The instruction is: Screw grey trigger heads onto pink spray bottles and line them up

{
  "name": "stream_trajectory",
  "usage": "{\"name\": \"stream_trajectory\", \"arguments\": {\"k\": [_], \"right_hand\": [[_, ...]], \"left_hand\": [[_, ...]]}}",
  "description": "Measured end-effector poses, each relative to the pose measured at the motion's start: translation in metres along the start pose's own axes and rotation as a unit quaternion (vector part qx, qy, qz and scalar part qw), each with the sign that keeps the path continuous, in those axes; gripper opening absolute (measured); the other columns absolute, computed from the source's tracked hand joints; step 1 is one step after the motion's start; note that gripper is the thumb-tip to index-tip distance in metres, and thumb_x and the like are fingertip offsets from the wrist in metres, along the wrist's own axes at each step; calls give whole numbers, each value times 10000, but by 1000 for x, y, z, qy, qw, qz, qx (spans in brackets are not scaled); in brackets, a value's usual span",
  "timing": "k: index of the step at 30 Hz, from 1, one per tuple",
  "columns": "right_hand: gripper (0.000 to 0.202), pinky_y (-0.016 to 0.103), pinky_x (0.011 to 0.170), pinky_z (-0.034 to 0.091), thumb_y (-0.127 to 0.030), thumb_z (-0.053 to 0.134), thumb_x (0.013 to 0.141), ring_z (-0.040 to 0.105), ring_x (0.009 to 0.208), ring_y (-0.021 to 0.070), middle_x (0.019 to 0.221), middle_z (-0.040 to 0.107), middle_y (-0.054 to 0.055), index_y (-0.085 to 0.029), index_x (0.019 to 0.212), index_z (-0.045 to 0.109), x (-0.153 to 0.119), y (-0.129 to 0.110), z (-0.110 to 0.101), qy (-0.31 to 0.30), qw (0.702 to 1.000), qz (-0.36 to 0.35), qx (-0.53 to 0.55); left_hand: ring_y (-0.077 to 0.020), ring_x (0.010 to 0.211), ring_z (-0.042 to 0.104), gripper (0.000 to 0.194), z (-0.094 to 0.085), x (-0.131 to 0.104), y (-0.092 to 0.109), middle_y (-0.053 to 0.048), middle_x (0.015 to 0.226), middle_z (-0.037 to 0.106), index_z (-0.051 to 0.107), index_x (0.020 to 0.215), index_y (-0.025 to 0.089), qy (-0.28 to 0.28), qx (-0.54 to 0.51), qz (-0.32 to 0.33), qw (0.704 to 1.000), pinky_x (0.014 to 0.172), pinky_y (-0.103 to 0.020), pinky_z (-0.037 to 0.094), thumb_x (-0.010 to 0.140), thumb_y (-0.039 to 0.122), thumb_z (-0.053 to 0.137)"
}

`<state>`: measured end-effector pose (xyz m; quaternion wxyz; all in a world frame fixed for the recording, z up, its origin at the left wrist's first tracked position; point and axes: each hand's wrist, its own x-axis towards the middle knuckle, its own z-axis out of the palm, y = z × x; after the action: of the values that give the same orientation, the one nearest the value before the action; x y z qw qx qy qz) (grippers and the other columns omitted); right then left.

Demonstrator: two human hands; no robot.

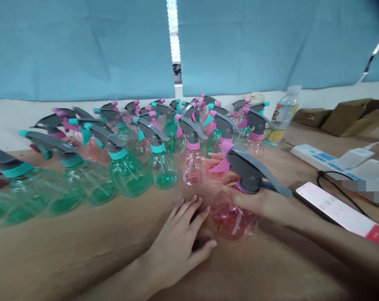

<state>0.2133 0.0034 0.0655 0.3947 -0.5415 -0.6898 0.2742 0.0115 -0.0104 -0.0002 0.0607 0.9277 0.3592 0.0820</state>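
Observation:
My left hand (179, 244) lies palm down on the wooden table, fingers spread and holding nothing, just left of a large pink spray bottle (233, 217). This bottle stands upright, with a grey head and pink nozzle. My right hand (231, 177) reaches in from the right behind its neck; the fingers stretch left, slightly blurred and partly hidden by the spray head. A smaller-looking pink bottle (193, 163) stands just left of those fingers. Farther left are several green-tinted bottles, including one with a turquoise collar (129, 175).
More spray bottles crowd the back of the table. At the right are a labelled drink bottle (280, 117), a cardboard box (354, 117), a white power strip (317, 156) with plugs and cables, and a lit phone (336, 209). A blue cloth (82, 50) covers the wall.

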Motion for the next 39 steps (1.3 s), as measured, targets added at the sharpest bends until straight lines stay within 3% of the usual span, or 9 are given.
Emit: {"name": "stream_trajectory", "arguments": {"k": [6, 15, 26, 34, 39], "right_hand": [[151, 292, 516, 472, -374, 491, 680, 588, 619, 180, 668, 619, 36, -230, 633, 494, 1, 0, 0, -8, 1000, 1, 9], [122, 289, 510, 466, -351, 510, 674, 556, 576, 171, 538, 501, -14, -237, 638, 486, 1, -4, -1, 2, 1000, -6, 20], [55, 281, 532, 469, -280, 524, 701, 585, 611, 172, 585, 579, -8, -233, 673, 533, -2, 5, 1, 14, 999, -16, 31], [54, 288, 516, 457, -271, 517, 705, 558, 591, 173, 579, 557, -7, -227, 706, 549, -2, 5, -1, -4, 999, -17, 38], [96, 315, 632, 497, -297, 494, 729, 591, 661, 172, 689, 603, 12, -219, 680, 522, -2, 8, 0, -43, 999, 4, 30]], "left_hand": [[-294, 1318, 321, 536, 1, 0, -1, -137, 1440, 370, 454, 1335, 148, -1, -1, 3, 1000, 1059, -494, 265, 909, 467, 513], [-304, 1314, 327, 528, 0, -1, 0, -131, 1437, 377, 452, 1334, 155, 4, -9, 2, 1000, 1056, -502, 269, 910, 464, 510], [-302, 1313, 326, 531, 1, -1, 1, -140, 1440, 368, 451, 1334, 144, 2, -12, 2, 1000, 1054, -511, 271, 912, 459, 518], [-296, 1324, 309, 533, -1, -1, 1, -140, 1445, 359, 444, 1341, 145, -6, -10, 3, 1000, 1058, -513, 261, 915, 460, 511], [-294, 1322, 313, 532, 0, 0, -1, -137, 1443, 364, 442, 1339, 148, -3, -12, 4, 1000, 1060, -510, 258, 915, 463, 508]]}}
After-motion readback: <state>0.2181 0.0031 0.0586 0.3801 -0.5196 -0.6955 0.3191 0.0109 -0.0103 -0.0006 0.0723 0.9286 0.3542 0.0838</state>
